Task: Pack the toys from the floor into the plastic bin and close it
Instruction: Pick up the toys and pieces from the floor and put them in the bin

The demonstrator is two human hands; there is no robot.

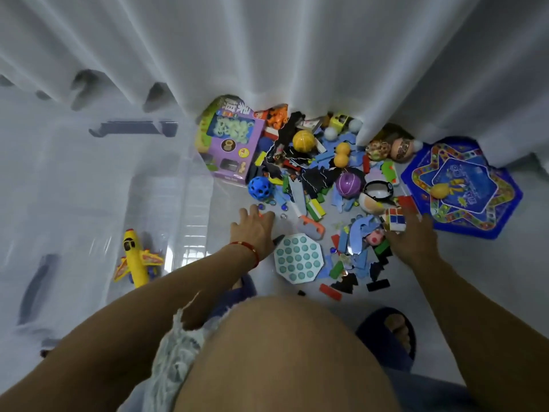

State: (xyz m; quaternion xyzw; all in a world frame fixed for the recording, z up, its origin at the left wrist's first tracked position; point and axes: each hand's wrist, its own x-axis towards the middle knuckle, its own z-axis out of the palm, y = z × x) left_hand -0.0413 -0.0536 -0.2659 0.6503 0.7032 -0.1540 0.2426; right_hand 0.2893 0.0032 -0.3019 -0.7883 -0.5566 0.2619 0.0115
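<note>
Our right hand (411, 240) gripped the cube (394, 219); our spread left hand (252, 230) was nearer the bin (166, 203).

Sheer white curtain (267, 49) hanging in folds to a pale grey floor (490, 278), soft even light

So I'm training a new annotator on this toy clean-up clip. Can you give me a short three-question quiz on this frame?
1. True or false: the yellow toy plane lies inside the clear plastic bin.
2. Which hand touches the puzzle cube? A) left hand B) right hand C) neither
3. Fill in: the blue star game board lies partly under the white ____.

Key: 1 true; 2 B; 3 curtain.
</note>
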